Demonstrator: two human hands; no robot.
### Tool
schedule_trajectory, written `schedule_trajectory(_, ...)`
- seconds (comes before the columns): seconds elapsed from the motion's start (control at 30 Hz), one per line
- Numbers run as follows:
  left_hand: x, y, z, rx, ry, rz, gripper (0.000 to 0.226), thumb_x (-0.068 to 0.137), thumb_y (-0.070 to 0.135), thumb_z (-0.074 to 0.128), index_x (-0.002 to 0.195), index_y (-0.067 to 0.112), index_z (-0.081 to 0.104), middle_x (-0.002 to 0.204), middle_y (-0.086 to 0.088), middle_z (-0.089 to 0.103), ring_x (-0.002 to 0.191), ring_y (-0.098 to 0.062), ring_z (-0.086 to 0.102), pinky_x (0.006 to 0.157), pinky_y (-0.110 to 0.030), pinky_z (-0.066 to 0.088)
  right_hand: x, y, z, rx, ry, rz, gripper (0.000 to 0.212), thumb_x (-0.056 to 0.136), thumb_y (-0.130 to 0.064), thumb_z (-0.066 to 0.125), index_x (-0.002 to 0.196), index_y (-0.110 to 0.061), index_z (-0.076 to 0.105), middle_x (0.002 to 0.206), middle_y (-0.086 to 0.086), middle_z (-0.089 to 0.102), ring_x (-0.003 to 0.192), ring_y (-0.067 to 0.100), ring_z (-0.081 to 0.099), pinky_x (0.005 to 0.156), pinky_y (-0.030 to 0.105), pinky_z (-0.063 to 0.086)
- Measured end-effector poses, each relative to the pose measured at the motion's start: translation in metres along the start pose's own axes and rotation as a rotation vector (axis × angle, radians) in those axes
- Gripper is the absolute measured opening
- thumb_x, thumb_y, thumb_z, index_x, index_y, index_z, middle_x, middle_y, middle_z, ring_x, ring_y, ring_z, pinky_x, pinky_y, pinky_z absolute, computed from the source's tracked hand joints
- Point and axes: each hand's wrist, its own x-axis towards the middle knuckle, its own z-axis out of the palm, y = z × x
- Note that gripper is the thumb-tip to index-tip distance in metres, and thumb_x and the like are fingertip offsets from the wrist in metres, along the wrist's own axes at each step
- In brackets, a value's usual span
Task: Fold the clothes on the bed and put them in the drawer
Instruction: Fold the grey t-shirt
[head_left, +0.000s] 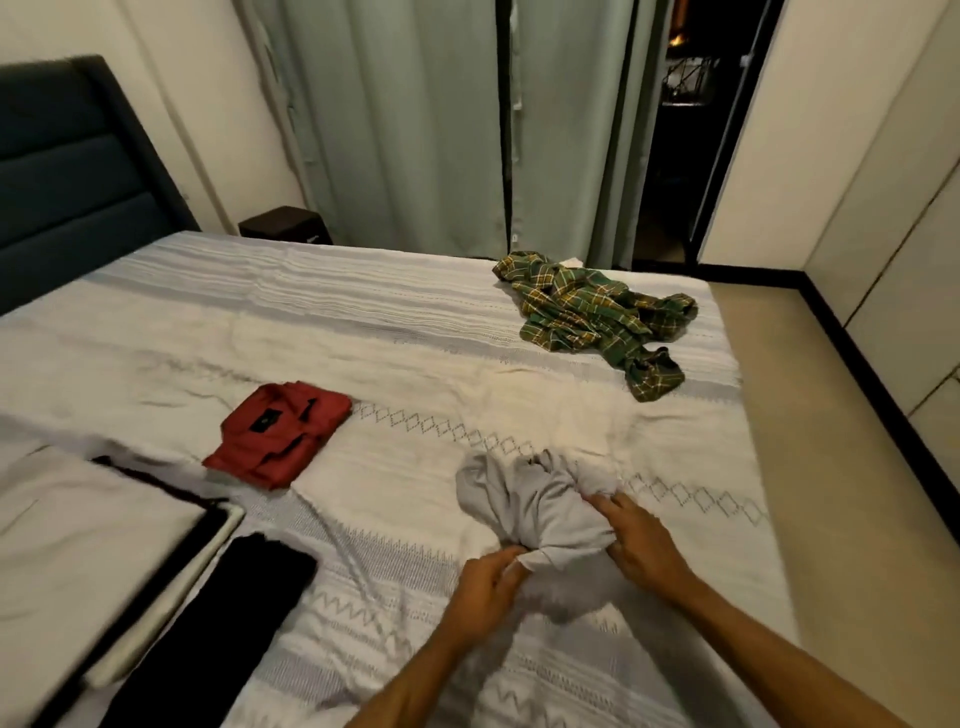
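Your left hand (485, 582) pinches the near edge of the bunched grey garment (524, 499) on the bed (363, 332); your right hand (641, 540) clutches its right side, fingers curled into the cloth. Folded red shirt (280, 434) lies left (plaid shirt (592, 317) crumpled, well apart).

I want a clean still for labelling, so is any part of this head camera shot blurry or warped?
Head view: dim, warm indoor light; motion blur smears the pillow and black garment at lower left; wide-angle bending curves the wall edges; the hands and grey garment look fairly sharp.
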Motion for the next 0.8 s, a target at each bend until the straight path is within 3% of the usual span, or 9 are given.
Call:
schedule_trajectory(0.13, -0.037, 0.057, -0.04, 0.065, 0.102, 0.035, 0.015, 0.098, 0.047, 0.07, 0.096, 0.034, 0.077, 0.078, 0.007, 0.077, 0.065, -0.007, 0.073, 0.055, -0.029, 0.06, -0.049, -0.017, -0.086, -0.279, -0.207, -0.091, 0.04, 0.099, -0.052, 0.052, 0.111, -0.016, 0.067, 0.121, 0.002, 0.052, 0.103, 0.023, 0.053, 0.085, 0.039, 0.048)
schedule_trajectory(0.2, -0.028, 0.091, -0.074, 0.237, 0.137, 0.16, 0.035, 0.09, 0.063, 0.071, 0.082, 0.029, 0.073, 0.063, 0.012, 0.068, 0.056, -0.003, 0.067, 0.049, -0.024, 0.055, -0.052, -0.025, -0.127, -0.205, -0.191, -0.051, 0.027, 0.099, -0.03, 0.064, 0.11, -0.006, 0.069, 0.123, 0.007, 0.059, 0.107, 0.029, 0.057, 0.089, 0.042, 0.049)
schedule_trajectory(0.27, -0.02, 0.131, -0.108, 0.496, 0.156, 0.328, 0.048, 0.091, 0.071, 0.062, 0.076, 0.026, 0.068, 0.051, 0.015, 0.053, 0.048, -0.002, 0.055, 0.048, -0.021, 0.04, -0.058, -0.031, -0.163, -0.055, -0.159, 0.047, 0.019, 0.099, -0.015, 0.065, 0.103, 0.002, 0.071, 0.107, 0.016, 0.069, 0.099, 0.04, 0.064, 0.081, 0.039, 0.054)
schedule_trajectory(0.37, -0.015, 0.189, -0.152, 0.74, 0.19, 0.489, 0.046, 0.094, 0.065, 0.057, 0.084, 0.023, 0.073, 0.06, 0.007, 0.062, 0.054, -0.015, 0.059, 0.053, -0.028, 0.037, -0.075, -0.036, -0.217, 0.207, -0.084, 0.155, 0.016, 0.102, -0.018, 0.064, 0.102, -0.005, 0.073, 0.1, 0.014, 0.07, 0.085, 0.031, 0.071, 0.061, 0.023, 0.056)
schedule_trajectory(0.5, -0.025, 0.233, -0.205, 0.662, 0.265, 0.582, 0.026, 0.099, 0.051, 0.065, 0.096, 0.027, 0.076, 0.073, 0.011, 0.069, 0.053, -0.008, 0.062, 0.052, -0.031, 0.052, -0.111, -0.017, -0.266, 0.406, -0.159, 0.314, 0.02, 0.1, -0.015, 0.066, 0.117, -0.018, 0.076, 0.104, 0.013, 0.079, 0.089, 0.036, 0.078, 0.074, 0.044, 0.066)
schedule_trajectory(0.57, -0.034, 0.242, -0.218, 0.643, 0.249, 0.6, 0.011, 0.101, 0.037, 0.069, 0.101, 0.029, 0.075, 0.077, 0.012, 0.071, 0.051, -0.01, 0.063, 0.051, -0.032, 0.053, -0.128, -0.005, -0.275, 0.376, -0.2, 0.497, 0.034, 0.103, -0.039, 0.058, 0.119, -0.014, 0.074, 0.102, 0.015, 0.079, 0.089, 0.037, 0.078, 0.074, 0.041, 0.064)
schedule_trajectory(0.63, -0.039, 0.247, -0.218, 0.618, 0.233, 0.584, 0.009, 0.102, 0.03, 0.068, 0.102, 0.023, 0.075, 0.077, 0.008, 0.072, 0.054, -0.011, 0.065, 0.054, -0.035, 0.055, -0.136, -0.003, -0.275, 0.073, -0.255, 0.616, 0.057, 0.102, -0.058, 0.052, 0.122, -0.008, 0.069, 0.111, 0.013, 0.077, 0.095, 0.033, 0.076, 0.073, 0.037, 0.058)
schedule_trajectory(0.7, -0.04, 0.259, -0.205, 0.56, 0.23, 0.59, 0.017, 0.105, 0.034, 0.064, 0.101, 0.021, 0.074, 0.08, 0.006, 0.072, 0.066, -0.012, 0.067, 0.063, -0.036, 0.055, -0.136, -0.015, -0.271, -0.205, -0.196, 0.508, 0.058, 0.099, -0.055, 0.061, 0.136, -0.009, 0.059, 0.13, 0.011, 0.067, 0.111, 0.029, 0.067, 0.083, 0.035, 0.054)
schedule_trajectory(0.8, -0.033, 0.29, -0.172, 0.502, 0.164, 0.595, 0.024, 0.108, 0.041, 0.054, 0.101, 0.024, 0.069, 0.088, 0.007, 0.067, 0.079, -0.009, 0.062, 0.069, -0.028, 0.049, -0.134, -0.067, -0.262, 0.38, -0.163, 0.264, 0.069, 0.087, -0.062, 0.073, 0.145, -0.031, 0.051, 0.136, -0.004, 0.064, 0.12, 0.017, 0.065, 0.1, 0.039, 0.054)
